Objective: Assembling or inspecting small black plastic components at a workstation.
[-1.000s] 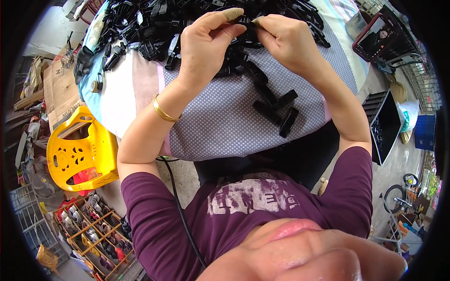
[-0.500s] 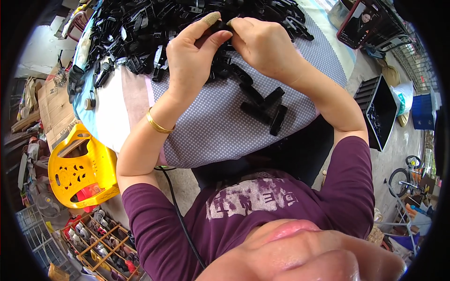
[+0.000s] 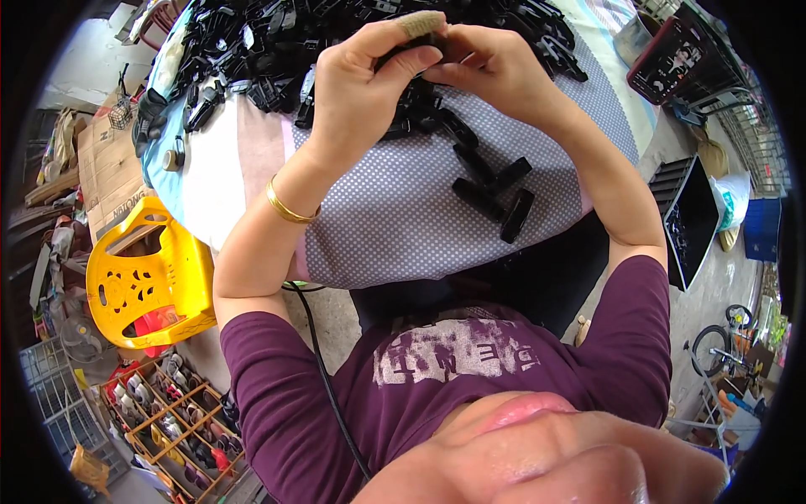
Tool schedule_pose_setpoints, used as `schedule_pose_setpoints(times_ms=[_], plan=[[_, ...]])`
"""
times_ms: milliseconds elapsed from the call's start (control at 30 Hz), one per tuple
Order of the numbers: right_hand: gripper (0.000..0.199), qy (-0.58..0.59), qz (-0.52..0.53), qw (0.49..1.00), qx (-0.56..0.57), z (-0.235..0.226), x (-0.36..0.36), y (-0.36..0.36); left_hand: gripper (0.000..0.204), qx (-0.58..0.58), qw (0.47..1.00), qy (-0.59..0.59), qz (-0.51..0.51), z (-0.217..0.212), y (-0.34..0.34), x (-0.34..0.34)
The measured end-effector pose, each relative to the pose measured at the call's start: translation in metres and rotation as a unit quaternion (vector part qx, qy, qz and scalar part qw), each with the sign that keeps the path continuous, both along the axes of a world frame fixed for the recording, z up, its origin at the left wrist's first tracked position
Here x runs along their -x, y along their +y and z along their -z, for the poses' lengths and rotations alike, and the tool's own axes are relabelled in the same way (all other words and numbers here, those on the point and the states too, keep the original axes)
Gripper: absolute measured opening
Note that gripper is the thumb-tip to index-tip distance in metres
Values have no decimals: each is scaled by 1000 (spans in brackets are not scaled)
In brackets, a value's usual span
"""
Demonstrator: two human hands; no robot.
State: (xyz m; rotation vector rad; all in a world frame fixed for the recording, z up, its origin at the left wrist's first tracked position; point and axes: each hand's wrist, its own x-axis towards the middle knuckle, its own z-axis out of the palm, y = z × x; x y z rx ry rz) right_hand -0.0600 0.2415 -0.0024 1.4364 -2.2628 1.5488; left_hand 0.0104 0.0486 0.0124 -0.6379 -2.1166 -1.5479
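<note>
My left hand (image 3: 363,88) and my right hand (image 3: 497,71) meet above the near side of a heaped pile of black plastic clips (image 3: 252,46). Thumb and index finger of my left hand pinch a small black plastic piece (image 3: 431,40), with a tan cover on that index finger. My right hand's fingers close on the same piece from the other side. Most of the piece is hidden by the fingers, so its exact kind is unclear. Several elongated black pieces (image 3: 517,215) lie apart from the pile, on the dotted grey cloth (image 3: 378,239) nearer to me.
At the left stands a yellow plastic chair (image 3: 151,277), with a shoe rack (image 3: 180,420) below it. A black crate (image 3: 687,220) sits right of the table. A phone (image 3: 667,63) is propped at the far right. A black cable (image 3: 323,370) runs down beside me.
Both hands have shifted slightly right in view, and their grip has turned, with the left index finger now lying across the top. The whole view has moved a little.
</note>
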Motion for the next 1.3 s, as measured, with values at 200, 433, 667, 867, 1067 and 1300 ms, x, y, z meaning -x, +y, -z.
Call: schedule_pose_setpoints(times_ms=[200,433,667,867,1067,1300], plan=[[26,196,33,980,-6,2,-3,4,23,32,992,109,-50,-2,6,-3],[30,267,86,960,12,9,4,-3,26,46,998,31,-35,-5,3,-1],[50,134,42,990,-10,8,5,-2,57,68,990,104,-68,-1,7,-8],[27,166,142,976,0,-10,20,13,41,183,960,170,-127,-3,4,-6],[19,69,192,972,-118,-22,48,58,41,369,922,-27,111,-17,17,-50],[22,92,101,979,-153,-43,18,40,24,366,930,31,-23,-19,1,-33]])
